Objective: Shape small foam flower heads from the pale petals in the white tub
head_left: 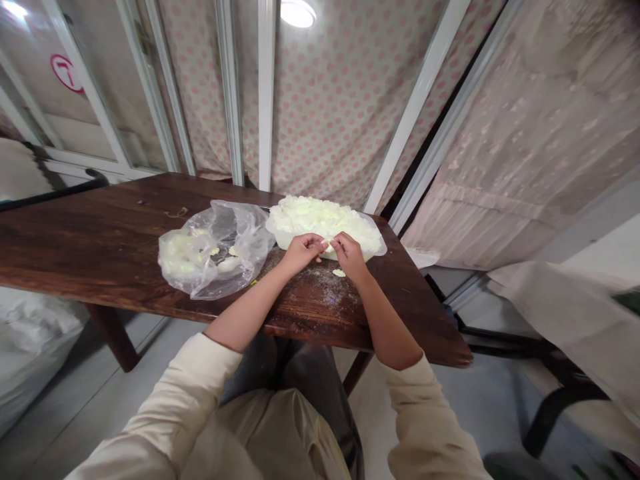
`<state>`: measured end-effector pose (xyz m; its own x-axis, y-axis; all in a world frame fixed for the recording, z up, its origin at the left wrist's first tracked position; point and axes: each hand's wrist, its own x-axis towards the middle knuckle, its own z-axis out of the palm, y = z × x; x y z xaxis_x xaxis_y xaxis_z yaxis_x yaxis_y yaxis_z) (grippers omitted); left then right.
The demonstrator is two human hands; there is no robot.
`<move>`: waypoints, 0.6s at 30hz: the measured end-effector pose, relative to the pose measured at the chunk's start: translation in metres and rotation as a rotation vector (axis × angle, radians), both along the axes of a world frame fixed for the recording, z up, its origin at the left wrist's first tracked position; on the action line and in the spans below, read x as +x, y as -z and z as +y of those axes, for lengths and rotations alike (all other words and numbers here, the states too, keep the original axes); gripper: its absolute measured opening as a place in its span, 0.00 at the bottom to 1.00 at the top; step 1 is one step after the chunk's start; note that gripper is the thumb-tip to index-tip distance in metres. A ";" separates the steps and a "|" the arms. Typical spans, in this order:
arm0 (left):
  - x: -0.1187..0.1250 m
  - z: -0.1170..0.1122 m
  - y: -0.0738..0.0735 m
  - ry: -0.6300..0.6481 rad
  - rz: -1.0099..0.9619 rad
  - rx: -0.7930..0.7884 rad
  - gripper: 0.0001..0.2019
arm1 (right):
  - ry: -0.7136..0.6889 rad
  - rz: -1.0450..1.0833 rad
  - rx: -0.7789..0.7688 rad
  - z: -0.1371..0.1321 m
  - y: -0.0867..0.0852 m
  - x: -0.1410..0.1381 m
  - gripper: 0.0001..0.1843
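My left hand and my right hand meet in front of a white plastic tub, fingertips pinched together. Between them is a small pale yellow-white piece, mostly covered by the fingers; its exact kind is unclear. Heaped above the tub's rim are many similar pale pieces. One loose scalloped piece lies on the table just below my right hand. Left of the tub, a clear plastic bag spreads open on the tabletop with several pale pieces in it.
The dark wooden table is sprinkled with white crumbs near my hands. Behind it stand white-framed panels with a dotted curtain. A white cloth and black metal bars are at the right, a whitish plastic sack at the lower left.
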<state>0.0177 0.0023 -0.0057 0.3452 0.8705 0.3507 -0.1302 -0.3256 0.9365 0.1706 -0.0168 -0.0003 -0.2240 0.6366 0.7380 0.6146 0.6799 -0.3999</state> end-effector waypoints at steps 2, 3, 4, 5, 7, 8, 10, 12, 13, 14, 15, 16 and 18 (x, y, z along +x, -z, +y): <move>0.000 0.001 0.001 0.068 -0.025 -0.016 0.13 | 0.001 0.007 -0.018 0.000 0.000 0.000 0.14; 0.000 0.002 0.002 0.105 -0.043 -0.021 0.14 | 0.003 0.011 -0.034 0.000 0.000 0.000 0.14; 0.000 0.003 0.003 0.137 -0.064 -0.026 0.14 | 0.002 0.014 -0.054 0.000 0.000 0.000 0.14; 0.001 0.004 0.005 0.162 -0.084 -0.029 0.14 | -0.002 0.018 -0.074 0.000 0.001 0.000 0.14; 0.002 0.006 0.008 0.199 -0.117 -0.033 0.13 | -0.015 0.026 -0.103 -0.001 0.001 0.000 0.14; 0.002 0.007 0.009 0.215 -0.130 -0.037 0.13 | -0.020 0.031 -0.110 0.000 0.001 0.000 0.15; 0.003 0.007 0.011 0.244 -0.154 -0.057 0.13 | -0.023 0.046 -0.114 0.000 0.001 0.001 0.15; 0.004 0.006 0.010 0.264 -0.179 -0.087 0.13 | -0.032 0.068 -0.127 0.001 0.001 0.002 0.15; 0.004 0.005 0.009 0.274 -0.192 -0.109 0.13 | -0.043 0.083 -0.142 0.001 0.001 0.002 0.15; 0.004 0.004 0.008 0.287 -0.205 -0.131 0.13 | -0.056 0.099 -0.161 0.001 0.001 0.002 0.15; 0.004 0.003 0.007 0.307 -0.216 -0.153 0.13 | -0.069 0.116 -0.181 0.001 0.002 0.002 0.15; 0.004 0.002 0.006 0.329 -0.226 -0.172 0.13 | -0.080 0.130 -0.201 0.001 0.002 0.001 0.15; 0.004 0.001 0.006 0.368 -0.231 -0.199 0.13 | -0.091 0.152 -0.233 0.001 0.002 0.001 0.15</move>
